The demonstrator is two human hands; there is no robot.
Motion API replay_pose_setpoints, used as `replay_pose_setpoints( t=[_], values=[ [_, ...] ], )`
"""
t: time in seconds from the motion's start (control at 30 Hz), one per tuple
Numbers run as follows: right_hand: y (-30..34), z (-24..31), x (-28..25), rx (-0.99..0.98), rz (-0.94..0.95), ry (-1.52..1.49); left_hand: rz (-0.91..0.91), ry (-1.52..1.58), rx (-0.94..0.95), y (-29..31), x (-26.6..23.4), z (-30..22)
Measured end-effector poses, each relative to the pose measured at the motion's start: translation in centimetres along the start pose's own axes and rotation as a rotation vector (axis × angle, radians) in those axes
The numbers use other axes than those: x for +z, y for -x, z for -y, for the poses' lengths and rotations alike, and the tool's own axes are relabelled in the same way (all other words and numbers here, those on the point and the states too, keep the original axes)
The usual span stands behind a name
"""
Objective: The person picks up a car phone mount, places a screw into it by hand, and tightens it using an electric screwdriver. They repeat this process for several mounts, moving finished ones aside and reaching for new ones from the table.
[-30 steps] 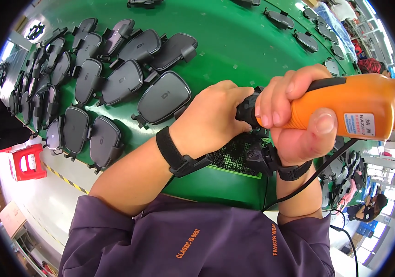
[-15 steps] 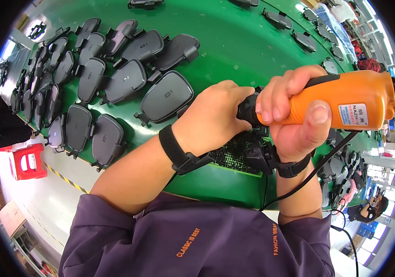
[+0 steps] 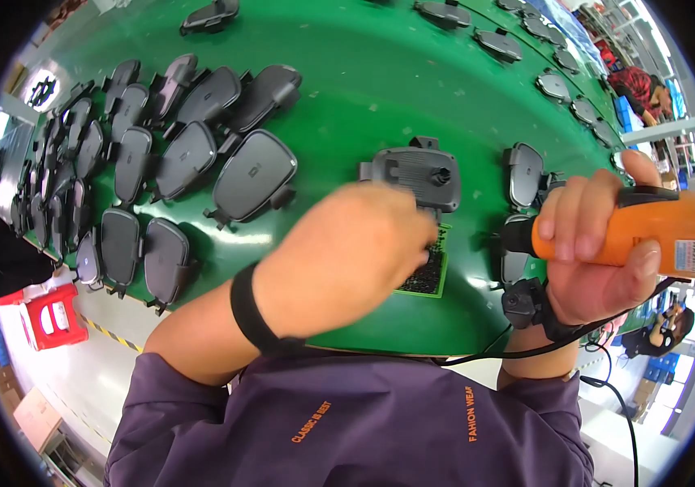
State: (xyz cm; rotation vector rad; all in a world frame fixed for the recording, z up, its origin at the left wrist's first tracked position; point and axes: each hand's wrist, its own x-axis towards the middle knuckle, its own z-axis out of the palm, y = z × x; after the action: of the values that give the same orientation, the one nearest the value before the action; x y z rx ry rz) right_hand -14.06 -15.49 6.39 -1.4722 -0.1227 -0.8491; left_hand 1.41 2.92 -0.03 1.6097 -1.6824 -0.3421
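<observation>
Most fingers of the right hand (image 3: 591, 284) gripped an orange driver (image 3: 672, 219); the left hand (image 3: 347, 256) curled, any contents unclear. At its one o'clock lay the black holder (image 3: 412, 187); a hasty sweep could have scattered small parts (image 3: 423, 280) at three o'clock.

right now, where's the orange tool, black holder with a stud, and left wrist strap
Orange tool (image 3: 646, 223): head view, casing
Black holder (image 3: 416, 177): head view, ribbed face
Left wrist strap (image 3: 249, 311): head view, outer band

The green table (image 3: 339, 97) carries over twenty phone holders (image 3: 255, 172). There is one orange power screwdriver (image 3: 662, 223), one green-rimmed tray (image 3: 444, 274) and two black wrist straps (image 3: 250, 304).
</observation>
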Motion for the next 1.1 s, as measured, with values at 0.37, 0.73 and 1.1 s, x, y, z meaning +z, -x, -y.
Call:
replay_pose_setpoints(
  t=[0.37, 0.73, 1.1],
  values=[
    [-0.2, 1.5, -1.7, -0.011, 0.052, 0.039, 0.131, -0.277, 0.052, -0.7, 5.0, -0.8],
    [-0.4, 0.8, -1.9, -0.021, 0.051, -0.036, 0.023, -0.089, -0.062, -1.4, 3.4, -0.9],
    [-0.7, 0.0, -1.2, -0.018, 0.133, -0.24, -0.072, 0.146, -0.197, -2.3, 2.4, -2.0]
  ],
)
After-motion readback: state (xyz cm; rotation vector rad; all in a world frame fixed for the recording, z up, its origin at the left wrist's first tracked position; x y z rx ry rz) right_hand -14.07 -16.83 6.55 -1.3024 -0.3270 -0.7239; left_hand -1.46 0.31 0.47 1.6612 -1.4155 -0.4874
